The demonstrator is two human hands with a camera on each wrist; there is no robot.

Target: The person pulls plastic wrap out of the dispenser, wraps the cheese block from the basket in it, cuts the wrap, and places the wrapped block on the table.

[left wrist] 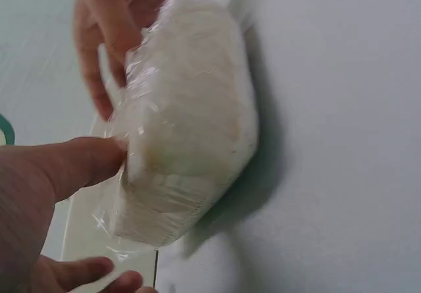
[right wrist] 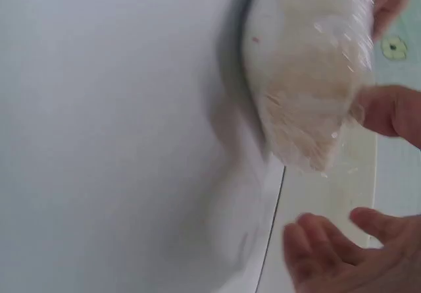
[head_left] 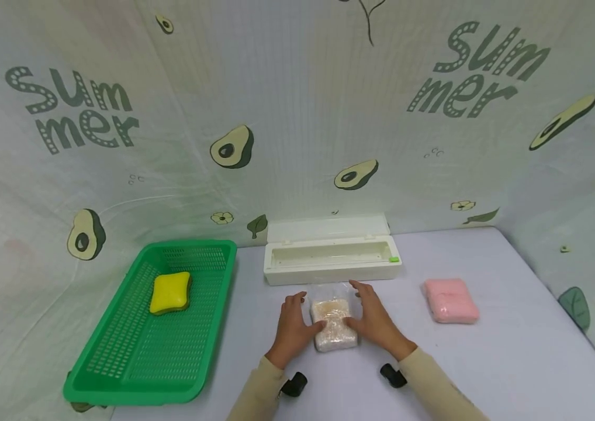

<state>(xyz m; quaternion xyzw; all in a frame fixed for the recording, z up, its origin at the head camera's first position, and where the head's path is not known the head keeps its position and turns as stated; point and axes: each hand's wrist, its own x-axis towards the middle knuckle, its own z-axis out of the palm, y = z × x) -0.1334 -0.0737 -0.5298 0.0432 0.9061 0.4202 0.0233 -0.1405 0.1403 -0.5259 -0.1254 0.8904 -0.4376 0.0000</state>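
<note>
A pale block (head_left: 335,324), white with a beige patch, lies on the table wrapped in crinkled clear plastic film (left wrist: 135,125). My left hand (head_left: 293,324) is at its left side, the thumb touching the film on top and the other fingers spread apart from the block. On the opposite side my right hand (head_left: 376,318) also has its thumb on the film, while its fingers (right wrist: 322,240) stay spread beyond the far end. Loose film sticks out at the block's far edge. Behind the hands stands a long white box (head_left: 331,273) with its lid raised.
At the left a green basket (head_left: 218,327) holds a yellow sponge-like block (head_left: 170,292). A pink block (head_left: 451,301) lies on the table to the right. A small green piece (head_left: 394,259) sits on the white box's rim. A printed cloth (head_left: 297,105) hangs behind the table.
</note>
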